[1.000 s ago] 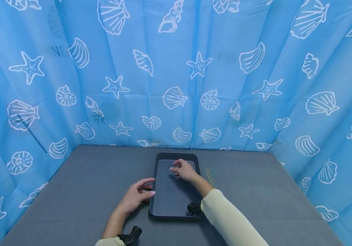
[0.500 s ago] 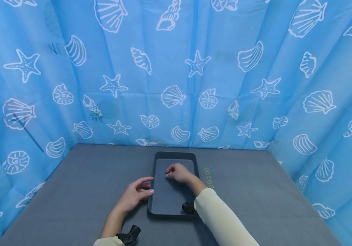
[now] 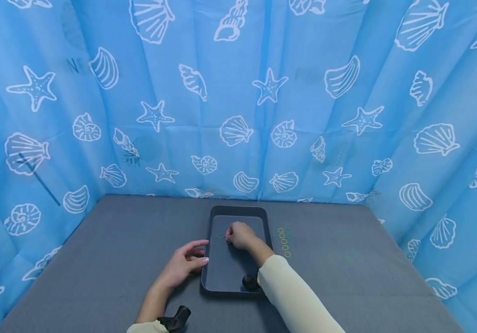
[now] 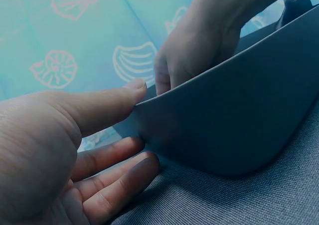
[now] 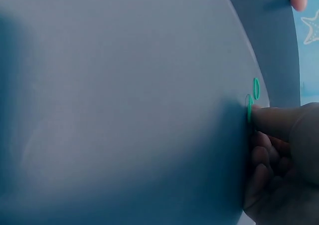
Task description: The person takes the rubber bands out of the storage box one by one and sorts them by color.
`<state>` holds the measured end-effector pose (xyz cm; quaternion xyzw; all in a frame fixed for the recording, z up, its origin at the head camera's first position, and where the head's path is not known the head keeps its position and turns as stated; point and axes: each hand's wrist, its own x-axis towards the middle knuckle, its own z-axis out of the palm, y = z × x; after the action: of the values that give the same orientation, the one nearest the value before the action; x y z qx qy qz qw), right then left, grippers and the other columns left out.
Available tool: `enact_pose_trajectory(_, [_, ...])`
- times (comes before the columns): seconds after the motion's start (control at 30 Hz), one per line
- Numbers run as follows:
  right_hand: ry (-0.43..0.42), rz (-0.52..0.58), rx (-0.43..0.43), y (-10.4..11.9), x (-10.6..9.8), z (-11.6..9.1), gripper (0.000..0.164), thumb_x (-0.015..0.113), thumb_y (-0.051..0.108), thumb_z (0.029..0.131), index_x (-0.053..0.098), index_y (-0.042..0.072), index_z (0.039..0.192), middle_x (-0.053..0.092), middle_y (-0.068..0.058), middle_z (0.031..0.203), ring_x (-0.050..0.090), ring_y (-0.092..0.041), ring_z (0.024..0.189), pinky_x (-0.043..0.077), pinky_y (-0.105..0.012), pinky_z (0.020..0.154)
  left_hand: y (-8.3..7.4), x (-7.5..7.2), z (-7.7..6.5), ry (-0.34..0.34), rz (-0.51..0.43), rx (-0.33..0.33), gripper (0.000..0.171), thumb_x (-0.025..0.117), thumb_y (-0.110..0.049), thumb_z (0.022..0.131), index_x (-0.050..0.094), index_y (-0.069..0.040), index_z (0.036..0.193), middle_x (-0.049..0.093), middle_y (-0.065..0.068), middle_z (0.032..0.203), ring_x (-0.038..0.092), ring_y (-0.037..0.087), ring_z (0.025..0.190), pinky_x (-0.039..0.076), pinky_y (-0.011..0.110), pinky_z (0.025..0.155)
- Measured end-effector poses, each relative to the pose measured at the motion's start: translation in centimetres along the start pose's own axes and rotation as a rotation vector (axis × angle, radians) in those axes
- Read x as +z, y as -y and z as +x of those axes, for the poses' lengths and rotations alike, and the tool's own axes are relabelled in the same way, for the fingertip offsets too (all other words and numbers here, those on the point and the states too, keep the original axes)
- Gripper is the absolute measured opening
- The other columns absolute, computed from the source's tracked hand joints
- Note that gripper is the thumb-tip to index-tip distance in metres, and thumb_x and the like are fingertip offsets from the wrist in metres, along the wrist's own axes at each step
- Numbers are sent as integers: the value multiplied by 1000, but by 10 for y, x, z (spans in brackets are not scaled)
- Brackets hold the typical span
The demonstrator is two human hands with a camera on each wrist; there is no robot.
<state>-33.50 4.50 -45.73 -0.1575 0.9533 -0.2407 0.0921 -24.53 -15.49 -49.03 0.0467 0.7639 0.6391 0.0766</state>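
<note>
A dark grey tray (image 3: pixel 217 273) lies on the table. My left hand (image 3: pixel 185 263) is at its left wall; in the left wrist view the thumb (image 4: pixel 107 105) touches the rim and the other fingers lie loosely beside the wall. Inside the tray, my right hand (image 3: pixel 242 235) reaches down to the floor with fingers curled. In the right wrist view its fingertips pinch a small thin green ring (image 5: pixel 249 110) against the tray floor. Another green ring (image 5: pixel 256 88) lies flat just beyond it, near the tray's wall. The fingertips are hidden in the head view.
Right of the tray, several small yellow rings (image 3: pixel 281 236) lie in a column on the grey table (image 3: pixel 338 259), with green ones (image 3: pixel 288 231) beside them. A blue curtain (image 3: pixel 238 92) with shell prints surrounds the table's back and sides.
My right hand has moved left and down onto the tray floor, its fingers closing at the green ring. My left hand stays at the tray's left wall.
</note>
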Motion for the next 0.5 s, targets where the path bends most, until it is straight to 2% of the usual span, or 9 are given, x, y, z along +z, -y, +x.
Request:
enact_pose_trajectory(0.27, [18, 5, -35, -2, -1, -4, 17, 60, 10, 95, 65, 12, 79, 56, 3, 74, 51, -12, 64, 42, -29, 61, -3, 1, -1, -10, 8, -21, 50, 73, -20, 89, 57, -13, 136, 58, 16, 125, 63, 24, 97, 55, 42, 78])
enact_pose_trajectory(0.5, [19, 100, -70, -4, -6, -7, 14, 59, 8, 96, 64, 7, 84, 56, 1, 76, 51, -13, 66, 43, -29, 61, -4, 2, -2, -10, 15, -22, 50, 72, -20, 89, 56, -13, 136, 58, 16, 125, 63, 24, 96, 54, 42, 78])
